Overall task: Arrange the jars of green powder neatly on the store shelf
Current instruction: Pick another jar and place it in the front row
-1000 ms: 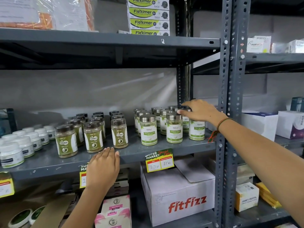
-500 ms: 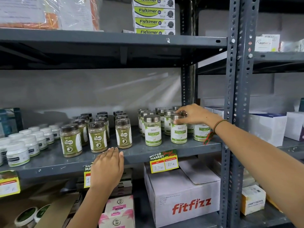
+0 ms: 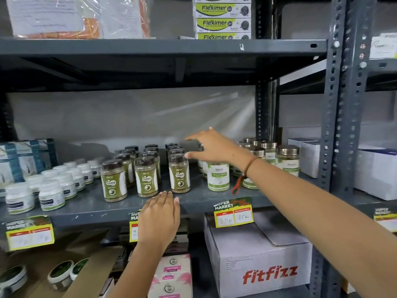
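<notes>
Silver-lidded jars of green powder with white and green labels stand in rows at the right of the grey middle shelf. Left of them stand three rows of dark-lidded jars with green labels. My right hand hovers open above the gap between the two groups, fingers spread and pointing left, holding nothing. It partly hides the silver-lidded jars behind it. My left hand lies flat on the shelf's front edge below the dark-lidded jars, fingers together.
Small white jars fill the shelf's left end. A steel upright stands at the right, white boxes beyond it. A fitfizz carton and pink boxes sit below. Price tags hang on the edge.
My right hand has let go of the silver-lidded jar lid and moved left, opening above the gap. The left hand stays on the shelf edge. The camera has come closer.
</notes>
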